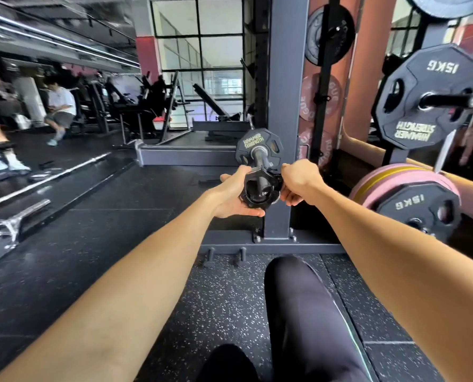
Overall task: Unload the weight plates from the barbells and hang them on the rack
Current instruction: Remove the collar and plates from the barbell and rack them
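Beside a grey steel rack upright [283,106], left hand [230,195] and right hand [298,183] grip a black plastic barbell collar [260,191] at the sleeve's end; released, the small black weight plate [258,146] behind could slide off.

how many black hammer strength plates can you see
3. A small black plate on the barbell sleeve beyond both hands; a 15kg plate hung on the rack peg at right; another 15kg plate low at right, against pink plates. Others may be hidden.

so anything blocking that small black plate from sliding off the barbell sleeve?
Yes. A black clamp collar sits on the barbell sleeve at its near end, outboard of the small black plate. The left hand and right hand both grip the collar; it has to come off first.
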The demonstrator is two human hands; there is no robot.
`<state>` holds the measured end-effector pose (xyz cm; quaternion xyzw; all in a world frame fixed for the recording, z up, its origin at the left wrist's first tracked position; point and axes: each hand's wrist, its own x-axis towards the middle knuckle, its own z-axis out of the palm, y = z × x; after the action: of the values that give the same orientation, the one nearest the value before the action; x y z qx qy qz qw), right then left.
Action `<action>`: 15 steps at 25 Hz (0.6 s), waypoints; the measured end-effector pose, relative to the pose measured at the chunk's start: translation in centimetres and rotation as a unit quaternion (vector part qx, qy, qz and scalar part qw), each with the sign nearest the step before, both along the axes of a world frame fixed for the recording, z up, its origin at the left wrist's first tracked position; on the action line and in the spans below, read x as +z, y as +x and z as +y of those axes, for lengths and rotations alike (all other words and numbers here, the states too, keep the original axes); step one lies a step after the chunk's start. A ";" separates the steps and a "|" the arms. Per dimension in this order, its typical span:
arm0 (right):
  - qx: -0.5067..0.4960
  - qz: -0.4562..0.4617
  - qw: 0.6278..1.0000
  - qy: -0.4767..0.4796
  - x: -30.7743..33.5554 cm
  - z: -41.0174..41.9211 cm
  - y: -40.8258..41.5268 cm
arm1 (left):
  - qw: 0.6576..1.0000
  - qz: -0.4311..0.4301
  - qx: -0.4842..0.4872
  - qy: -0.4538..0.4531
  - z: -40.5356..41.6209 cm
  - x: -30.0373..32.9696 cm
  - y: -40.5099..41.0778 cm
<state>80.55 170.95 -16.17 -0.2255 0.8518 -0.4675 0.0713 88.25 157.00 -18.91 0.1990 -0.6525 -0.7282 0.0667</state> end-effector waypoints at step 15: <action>0.139 -0.029 0.984 -0.108 9.0 -10.8 -6.0 | 0.983 0.075 0.161 -0.039 -6.6 11.7 -0.4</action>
<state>74.56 160.14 -7.19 -0.3341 0.7543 -0.5487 0.1356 87.83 150.37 -7.24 0.2440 -0.6329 -0.6946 0.2395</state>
